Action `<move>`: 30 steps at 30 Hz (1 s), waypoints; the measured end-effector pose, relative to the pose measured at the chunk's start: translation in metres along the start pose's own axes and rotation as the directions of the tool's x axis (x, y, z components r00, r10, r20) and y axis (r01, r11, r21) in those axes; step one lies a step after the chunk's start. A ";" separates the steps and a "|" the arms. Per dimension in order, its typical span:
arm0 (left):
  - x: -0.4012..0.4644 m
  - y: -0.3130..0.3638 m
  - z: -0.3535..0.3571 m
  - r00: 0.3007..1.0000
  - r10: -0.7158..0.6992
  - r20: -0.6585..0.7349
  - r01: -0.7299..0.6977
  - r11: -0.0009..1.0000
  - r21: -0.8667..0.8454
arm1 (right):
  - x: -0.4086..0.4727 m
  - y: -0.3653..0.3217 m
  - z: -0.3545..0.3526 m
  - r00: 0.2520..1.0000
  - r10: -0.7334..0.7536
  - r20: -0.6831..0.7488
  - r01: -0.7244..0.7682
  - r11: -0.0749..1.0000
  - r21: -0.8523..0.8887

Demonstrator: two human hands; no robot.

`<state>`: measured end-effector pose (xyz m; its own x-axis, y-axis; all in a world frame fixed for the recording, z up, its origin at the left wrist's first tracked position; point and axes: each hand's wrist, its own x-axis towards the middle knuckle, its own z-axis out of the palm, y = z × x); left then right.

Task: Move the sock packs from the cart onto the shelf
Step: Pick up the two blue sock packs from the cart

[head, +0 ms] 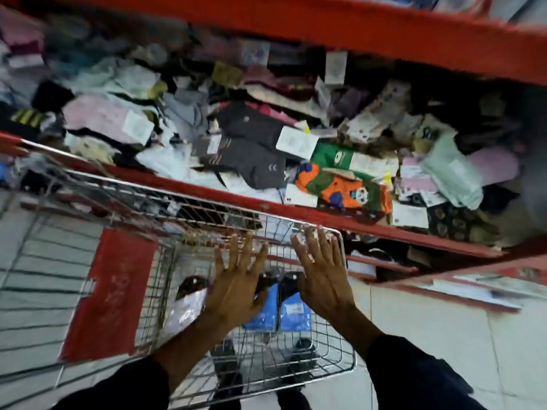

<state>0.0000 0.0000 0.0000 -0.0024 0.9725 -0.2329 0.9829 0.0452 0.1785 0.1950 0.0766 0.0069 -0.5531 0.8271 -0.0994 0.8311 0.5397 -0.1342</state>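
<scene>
Head view shows left hand and right hand, each grip spread wide and empty, above blue-labelled sock packs in the wire cart; they should scoop both together.

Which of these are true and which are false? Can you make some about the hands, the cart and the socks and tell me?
1. Both hands are open with fingers spread. True: the left hand and right hand hold nothing.
2. The cart is empty. False: the wire cart has blue sock packs and a pale pack in it.
3. The shelf edge is red. True: the shelf has a red front edge.
4. The shelf is bare. False: it is piled with sock packs, including an orange and green pack.
5. The hands are above the cart. True.
</scene>
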 end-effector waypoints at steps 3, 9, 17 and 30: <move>0.020 -0.001 0.043 0.983 0.024 0.183 -0.023 1.000 -0.005 | 0.013 0.007 0.047 0.987 -0.014 0.158 0.016 1.000 -0.014; 0.086 -0.012 0.111 0.821 0.002 0.571 0.009 1.000 -0.017 | 0.053 0.033 0.139 0.858 -0.090 0.506 0.107 0.994 -0.003; 0.130 -0.012 0.162 0.756 0.050 0.653 -0.106 0.993 0.047 | 0.100 0.047 0.202 0.635 -0.102 0.766 0.097 0.994 0.053; 0.072 -0.005 0.139 0.797 0.181 0.577 -0.219 0.976 -0.002 | 0.047 0.040 0.164 0.663 -0.160 0.732 0.041 0.983 0.178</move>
<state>0.0208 0.0376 -0.1504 0.2817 0.6514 -0.7045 0.9591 -0.1687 0.2274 0.1927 0.1113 -0.1646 -0.5414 0.3473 -0.7657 0.7843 0.5368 -0.3111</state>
